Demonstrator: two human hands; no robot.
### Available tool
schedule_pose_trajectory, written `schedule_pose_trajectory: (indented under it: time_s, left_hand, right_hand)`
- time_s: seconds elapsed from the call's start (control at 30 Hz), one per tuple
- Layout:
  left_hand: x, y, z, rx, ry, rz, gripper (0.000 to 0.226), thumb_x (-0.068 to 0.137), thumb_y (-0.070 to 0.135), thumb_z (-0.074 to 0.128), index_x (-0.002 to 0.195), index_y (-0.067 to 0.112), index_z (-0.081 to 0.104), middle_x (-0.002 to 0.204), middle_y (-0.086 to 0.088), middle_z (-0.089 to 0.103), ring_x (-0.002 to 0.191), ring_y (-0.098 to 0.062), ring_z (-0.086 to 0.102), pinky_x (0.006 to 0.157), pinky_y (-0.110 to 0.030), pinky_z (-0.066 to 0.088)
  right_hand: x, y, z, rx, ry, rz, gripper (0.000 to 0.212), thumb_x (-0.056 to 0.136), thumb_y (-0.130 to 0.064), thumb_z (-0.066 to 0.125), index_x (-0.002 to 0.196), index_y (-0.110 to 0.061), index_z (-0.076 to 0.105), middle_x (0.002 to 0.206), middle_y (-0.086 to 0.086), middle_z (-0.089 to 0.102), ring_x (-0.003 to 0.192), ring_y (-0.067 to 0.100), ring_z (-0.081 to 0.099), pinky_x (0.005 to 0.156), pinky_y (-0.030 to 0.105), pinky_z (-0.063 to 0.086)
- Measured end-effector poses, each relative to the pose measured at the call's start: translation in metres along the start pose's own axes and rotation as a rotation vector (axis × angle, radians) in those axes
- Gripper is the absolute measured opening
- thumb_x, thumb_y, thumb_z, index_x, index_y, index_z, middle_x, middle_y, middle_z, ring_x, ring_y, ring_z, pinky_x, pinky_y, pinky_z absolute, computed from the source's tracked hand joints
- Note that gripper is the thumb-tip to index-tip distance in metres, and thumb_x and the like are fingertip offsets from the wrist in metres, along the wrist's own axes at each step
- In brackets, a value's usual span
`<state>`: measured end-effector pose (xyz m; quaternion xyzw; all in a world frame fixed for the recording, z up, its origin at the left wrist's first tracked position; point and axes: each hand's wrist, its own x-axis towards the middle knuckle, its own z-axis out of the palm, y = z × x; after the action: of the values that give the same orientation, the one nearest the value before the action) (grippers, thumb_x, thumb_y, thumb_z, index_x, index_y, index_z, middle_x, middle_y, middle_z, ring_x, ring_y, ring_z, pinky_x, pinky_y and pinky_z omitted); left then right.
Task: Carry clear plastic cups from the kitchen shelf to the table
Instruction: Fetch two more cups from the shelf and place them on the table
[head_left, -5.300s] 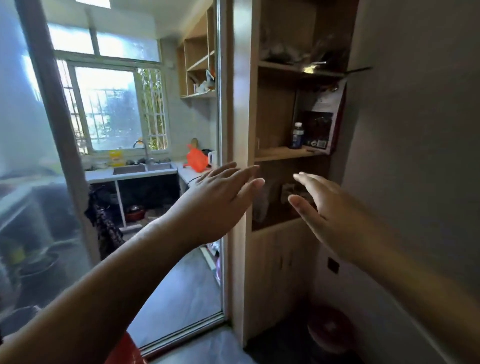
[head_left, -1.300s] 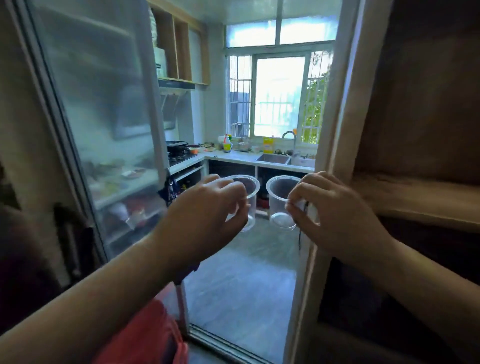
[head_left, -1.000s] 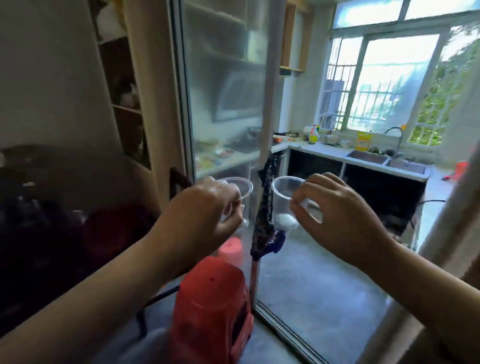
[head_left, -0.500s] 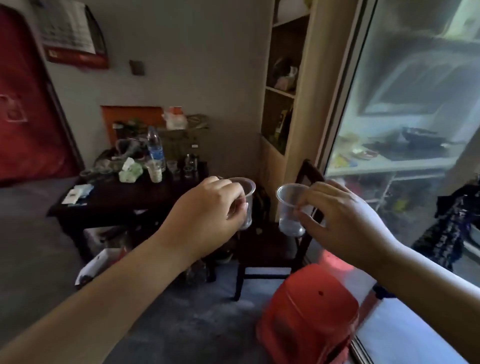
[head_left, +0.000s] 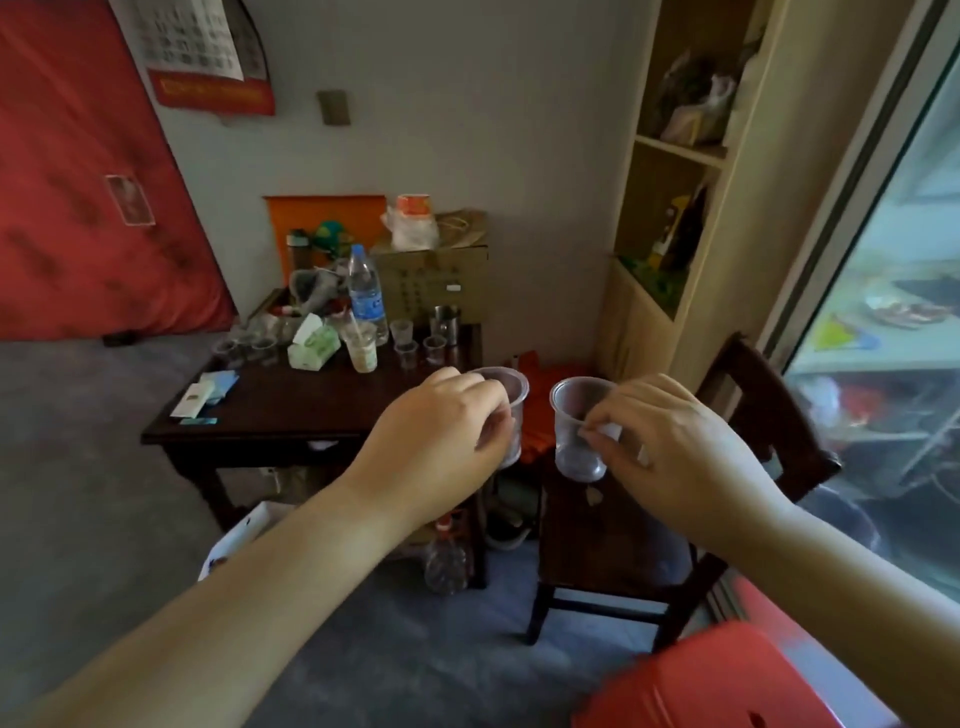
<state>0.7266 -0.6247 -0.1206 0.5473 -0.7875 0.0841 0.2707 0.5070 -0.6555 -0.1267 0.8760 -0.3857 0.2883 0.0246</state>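
My left hand (head_left: 441, 441) grips one clear cup (head_left: 511, 410); my right hand (head_left: 670, 457) pinches another cup (head_left: 576, 436). Both upright, apart, near the dark table (head_left: 291, 410).

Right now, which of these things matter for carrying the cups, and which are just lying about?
Part of the job:
left hand with its clear cup
right hand with its clear cup
dark table

Lying about:
water bottle
tissue pack
cardboard box
wooden chair
red stool

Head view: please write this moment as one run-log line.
phase: carrying | left hand: holds clear cup | right hand: holds second clear cup | dark table: ahead, not reached
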Motion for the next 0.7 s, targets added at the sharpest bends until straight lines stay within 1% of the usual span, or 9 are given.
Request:
schedule_pose_trajectory:
  time_s: [0.07,0.13,0.23,0.33,0.4,0.53,0.6,0.7]
  left_hand:
    - [0.019,-0.018,0.014,0.008,-0.006,-0.020,0.014,0.086,0.021,0.051,0.074,0.017,0.055,0.069,0.006,0.054,0.073,-0.011,0.046,0.055,-0.025,0.038]
    - [0.028,-0.041,0.023,0.016,-0.013,-0.047,0.014,0.085,0.021,0.053,0.073,0.016,0.056,0.069,0.005,0.054,0.072,-0.013,0.048,0.054,-0.027,0.041]
    - [0.033,-0.081,0.028,0.046,-0.026,-0.113,0.013,0.085,0.020,0.054,0.073,0.016,0.055,0.068,0.006,0.054,0.072,-0.013,0.049,0.053,-0.024,0.037]
    - [0.033,-0.123,0.025,0.066,-0.016,-0.179,0.013,0.086,0.021,0.053,0.073,0.017,0.054,0.070,0.007,0.054,0.072,-0.012,0.048,0.055,-0.024,0.036]
    - [0.034,-0.151,0.022,0.083,-0.008,-0.207,0.013,0.086,0.022,0.054,0.074,0.016,0.055,0.071,0.007,0.054,0.073,-0.013,0.049,0.055,-0.024,0.037]
    - [0.041,-0.215,0.020,0.085,-0.009,-0.241,0.010,0.085,0.019,0.057,0.077,0.014,0.059,0.072,0.004,0.057,0.075,-0.015,0.052,0.055,-0.029,0.044]
    - [0.045,-0.250,0.023,0.074,-0.020,-0.233,0.008,0.086,0.019,0.057,0.080,0.014,0.060,0.075,0.003,0.059,0.077,-0.015,0.053,0.058,-0.029,0.045]
    - [0.054,-0.305,0.032,0.055,-0.050,-0.210,0.009,0.087,0.022,0.055,0.086,0.016,0.061,0.080,0.004,0.060,0.080,-0.013,0.051,0.059,-0.024,0.041]
  right_hand:
    - [0.021,0.019,0.018,0.026,-0.026,0.005,0.009,0.086,-0.028,0.059,0.092,-0.023,0.065,0.090,-0.020,0.051,0.097,0.008,0.049,0.079,0.021,0.040]
    - [0.043,0.031,0.039,0.055,-0.053,-0.012,0.008,0.086,-0.025,0.060,0.091,-0.023,0.065,0.091,-0.016,0.058,0.097,0.010,0.050,0.080,0.024,0.044]
    - [0.083,0.036,0.076,0.102,-0.104,-0.058,0.011,0.088,-0.023,0.057,0.094,-0.022,0.066,0.094,-0.010,0.063,0.096,0.011,0.051,0.082,0.026,0.046]
    - [0.127,0.027,0.111,0.149,-0.126,-0.138,0.014,0.088,-0.017,0.056,0.096,-0.019,0.067,0.095,-0.007,0.065,0.095,0.012,0.053,0.084,0.027,0.046]
    - [0.157,0.017,0.133,0.168,-0.122,-0.178,0.014,0.088,-0.015,0.057,0.096,-0.018,0.068,0.095,-0.005,0.066,0.094,0.013,0.054,0.081,0.028,0.048]
    - [0.214,-0.005,0.179,0.205,-0.145,-0.244,0.018,0.088,-0.021,0.053,0.099,-0.018,0.068,0.096,-0.007,0.065,0.095,0.012,0.053,0.079,0.024,0.047]
    - [0.238,-0.014,0.204,0.222,-0.148,-0.250,0.021,0.089,-0.022,0.049,0.098,-0.017,0.068,0.095,-0.006,0.066,0.094,0.012,0.054,0.078,0.023,0.047]
    - [0.272,-0.023,0.241,0.268,-0.151,-0.187,0.020,0.087,-0.021,0.051,0.097,-0.019,0.068,0.095,-0.008,0.065,0.096,0.010,0.053,0.079,0.021,0.046]
